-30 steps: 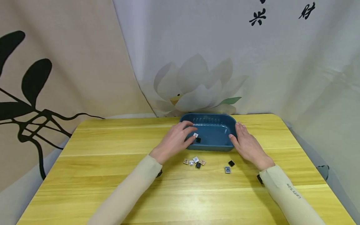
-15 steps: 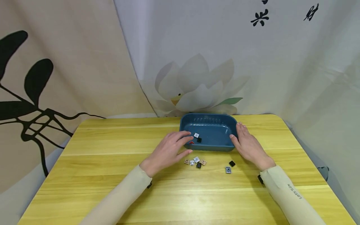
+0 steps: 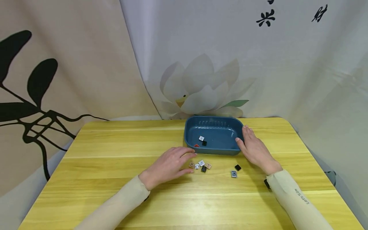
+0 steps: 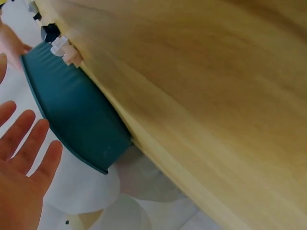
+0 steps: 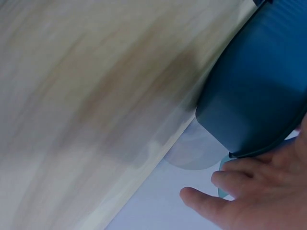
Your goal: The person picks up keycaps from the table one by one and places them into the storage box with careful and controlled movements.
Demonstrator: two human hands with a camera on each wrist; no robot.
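Observation:
My left hand (image 3: 169, 164) hovers just left of a loose cluster of small keycaps, fingers apart and holding nothing. The cluster has a tan keycap (image 3: 191, 164), two white keycaps (image 3: 201, 163), a black keycap (image 3: 203, 169) and another tan keycap (image 3: 208, 166). The left wrist view shows the spread fingers (image 4: 29, 139) beside the blue basin (image 4: 76, 105). My right hand (image 3: 256, 151) rests against the basin's right side, fingers straight along the wall and thumb at the rim. Inside the blue basin (image 3: 221, 140) lie a white keycap (image 3: 201, 138), a black keycap (image 3: 204, 143) and a red piece (image 3: 196, 145).
To the right, in front of the basin, a black keycap (image 3: 238, 167) and a grey keycap (image 3: 234, 174) lie on the wooden table (image 3: 172, 198). Behind the table's back edge hangs a printed curtain (image 3: 201, 48).
My left hand has moved out of the basin, back toward me and down to the left of the keycap cluster, uncovering the red piece. My right hand stays at the basin's side.

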